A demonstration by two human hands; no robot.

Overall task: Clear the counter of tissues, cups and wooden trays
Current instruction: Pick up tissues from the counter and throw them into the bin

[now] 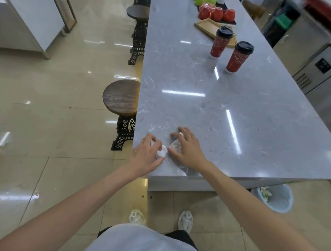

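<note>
Left hand (pixel 145 155): fingers (pixel 152 138) curled around a crumpled white tissue (pixel 161 152), thumb under it, at the near left corner of the grey marble desk (pixel 206 111). Right hand (pixel 188 150): fingers (pixel 182 129) spread fairly wide and bent down over a second crumpled tissue (pixel 174 145), pressing on it; thumb tip points toward the left-hand tissue. Cannot tell if the right hand actually grips it or only covers it. The two tissues lie just beside each other, nearly touching, close to the desk's near edge.

Further up the desk, well apart from the hands: two tall red cups with black lids, nearer cup (pixel 239 57) to the right, farther cup (pixel 221 43) to its left, both upright. Behind them a wooden tray (pixel 207 26), the farther cup standing at its near end. Beyond that a dark tray (pixel 231 22) with several red cups (pixel 213 11) lying on it, green items (pixel 204 2) at the far end, too blurred to identify.

Left of the desk: two round wooden stools, near stool (pixel 120 97) and far stool (pixel 138 10), with black lattice legs, on a glossy tile floor (pixel 53 107). Under the desk's near right end, a pale bin (pixel 278 198) with scraps inside. The person's white shoes (pixel 185 222) show at the bottom.
</note>
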